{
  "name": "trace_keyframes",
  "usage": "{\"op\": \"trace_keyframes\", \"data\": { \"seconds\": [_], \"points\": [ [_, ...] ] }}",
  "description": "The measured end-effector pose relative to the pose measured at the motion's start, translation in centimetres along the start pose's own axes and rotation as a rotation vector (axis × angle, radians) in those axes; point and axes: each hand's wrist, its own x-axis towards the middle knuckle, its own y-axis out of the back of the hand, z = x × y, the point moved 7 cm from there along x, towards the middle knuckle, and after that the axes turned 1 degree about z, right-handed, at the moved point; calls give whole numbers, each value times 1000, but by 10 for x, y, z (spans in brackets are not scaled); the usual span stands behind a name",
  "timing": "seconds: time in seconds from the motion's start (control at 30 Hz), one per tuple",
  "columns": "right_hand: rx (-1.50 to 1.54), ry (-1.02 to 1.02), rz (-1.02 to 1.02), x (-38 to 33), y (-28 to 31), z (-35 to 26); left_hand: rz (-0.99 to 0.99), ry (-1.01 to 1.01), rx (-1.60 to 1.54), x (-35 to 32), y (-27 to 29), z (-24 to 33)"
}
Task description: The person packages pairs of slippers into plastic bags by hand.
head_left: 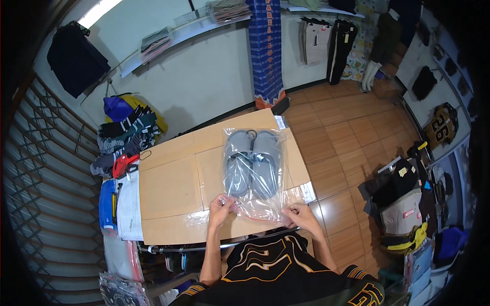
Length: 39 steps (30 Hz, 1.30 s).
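A pair of grey slippers (pixel 264 176) lies side by side inside a clear plastic bag (pixel 250 210), toes toward the far side of the cardboard-topped table (pixel 171 186). The near end of the bag has a reddish strip along its edge. My left hand (pixel 220 208) pinches the bag's near left corner. At the near right corner, my right hand (pixel 300 216) grips the plastic between thumb and fingers. The bag rests on the cardboard, its near edge stretched between both hands.
Folded clothes (pixel 130 130) and a red item (pixel 124 166) are piled left of the table. Blue and white packages (pixel 127 209) border its left edge. A patterned blue pillar (pixel 266 56) stands beyond the far edge. Brown tiled floor (pixel 337 168) lies right, with clothes stacks (pixel 403 204) farther over.
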Motion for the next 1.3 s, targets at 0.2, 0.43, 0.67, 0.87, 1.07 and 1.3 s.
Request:
{"op": "trace_keyframes", "data": {
  "seconds": [0.2, 0.43, 0.67, 0.87, 1.07, 1.3],
  "points": [
    [92, -154, -2, -22, -12, 11, 46, 0, -72, -25, 21, 0],
    [260, -102, 117, -33, -22, 50, 77, 10, -46, -62, 62, -18],
    [433, -95, 340, -47, -22, 57, 50, -13, -9, -75, 62, -16],
    [409, -63, 432, -53, -22, 58, 15, -25, 10, -79, 65, -18],
    [357, -2, 465, -51, -26, 62, 3, -27, -40, -74, 70, -27],
    [307, 92, 481, -51, -28, 60, -17, -107, -34, -69, 71, -32]
  ]
}}
